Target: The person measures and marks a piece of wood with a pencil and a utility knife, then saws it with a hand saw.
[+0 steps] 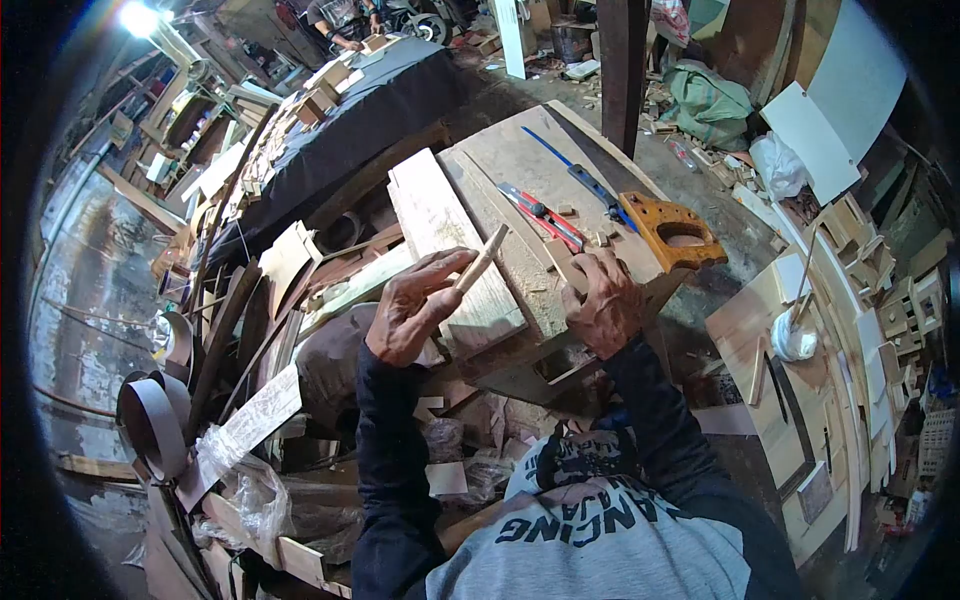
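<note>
My left hand (415, 308) is closed on a small wooden stick (482, 259), which points up and to the right above a pale plank (447, 230). At the near right part of the workbench (500, 140), my right hand (606, 303) has its fingers curled round a small wood block (568, 266). Just beyond it on the bench lie red pliers (566, 234), a red-and-black cutter (522, 199) and a few small wood offcuts. A handsaw with an orange wooden handle (672, 232) rests at the bench's right side, beside a blue-and-black tool (590, 184).
A dark post (622, 75) stands behind the bench. At the far left, a cloth-covered table (370, 110) holds wood pieces, with another person's arms (350, 42) behind it. Scrap wood leans at left; a plywood board (745, 315) lies at right.
</note>
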Action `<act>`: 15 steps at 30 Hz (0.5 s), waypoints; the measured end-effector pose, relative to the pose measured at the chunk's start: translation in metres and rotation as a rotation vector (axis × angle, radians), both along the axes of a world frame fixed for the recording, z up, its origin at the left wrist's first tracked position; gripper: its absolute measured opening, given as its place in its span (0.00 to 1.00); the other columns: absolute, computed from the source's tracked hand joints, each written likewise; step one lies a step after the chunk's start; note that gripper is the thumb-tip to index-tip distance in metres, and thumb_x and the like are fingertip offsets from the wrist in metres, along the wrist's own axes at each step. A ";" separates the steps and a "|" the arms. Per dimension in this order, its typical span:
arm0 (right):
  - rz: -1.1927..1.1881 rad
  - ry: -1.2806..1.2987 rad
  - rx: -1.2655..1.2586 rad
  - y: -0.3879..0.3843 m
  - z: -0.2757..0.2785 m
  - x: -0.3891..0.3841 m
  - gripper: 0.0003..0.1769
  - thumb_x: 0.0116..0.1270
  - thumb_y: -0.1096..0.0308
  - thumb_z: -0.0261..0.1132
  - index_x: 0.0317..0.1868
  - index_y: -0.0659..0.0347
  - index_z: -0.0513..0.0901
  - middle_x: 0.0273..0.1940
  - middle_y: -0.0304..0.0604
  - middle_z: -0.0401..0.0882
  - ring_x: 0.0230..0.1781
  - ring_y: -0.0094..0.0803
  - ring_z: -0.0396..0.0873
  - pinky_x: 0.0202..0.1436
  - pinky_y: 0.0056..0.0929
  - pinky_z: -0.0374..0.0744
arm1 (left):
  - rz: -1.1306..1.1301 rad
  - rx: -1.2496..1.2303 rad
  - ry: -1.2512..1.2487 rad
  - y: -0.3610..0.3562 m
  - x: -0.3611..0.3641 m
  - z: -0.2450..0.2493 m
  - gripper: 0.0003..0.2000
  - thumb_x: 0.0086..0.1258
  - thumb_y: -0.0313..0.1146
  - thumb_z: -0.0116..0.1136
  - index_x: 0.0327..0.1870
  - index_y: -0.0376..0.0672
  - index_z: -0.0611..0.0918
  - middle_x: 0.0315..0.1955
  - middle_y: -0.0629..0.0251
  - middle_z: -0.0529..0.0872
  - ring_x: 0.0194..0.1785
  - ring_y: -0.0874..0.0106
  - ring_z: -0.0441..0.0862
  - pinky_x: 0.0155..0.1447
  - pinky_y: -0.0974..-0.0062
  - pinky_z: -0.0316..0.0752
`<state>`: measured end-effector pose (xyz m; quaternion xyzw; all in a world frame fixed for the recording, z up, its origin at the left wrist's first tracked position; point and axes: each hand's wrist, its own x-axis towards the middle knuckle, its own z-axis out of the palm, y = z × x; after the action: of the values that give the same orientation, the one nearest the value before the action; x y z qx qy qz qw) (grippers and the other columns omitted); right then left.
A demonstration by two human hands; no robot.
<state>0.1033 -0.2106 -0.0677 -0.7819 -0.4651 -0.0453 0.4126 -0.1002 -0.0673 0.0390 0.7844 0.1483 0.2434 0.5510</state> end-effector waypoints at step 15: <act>0.109 0.117 0.102 -0.007 0.041 -0.026 0.17 0.58 0.67 0.69 0.47 0.61 0.81 0.45 0.51 0.78 0.43 0.47 0.82 0.45 0.42 0.82 | 0.241 0.926 0.335 -0.013 0.028 -0.055 0.34 0.58 0.47 0.70 0.63 0.38 0.75 0.55 0.53 0.77 0.57 0.52 0.72 0.63 0.57 0.70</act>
<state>0.0773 -0.2181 -0.0263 -0.7346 -0.4792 -0.0008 0.4803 -0.0722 -0.0804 -0.0158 0.9520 0.2006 0.2160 0.0821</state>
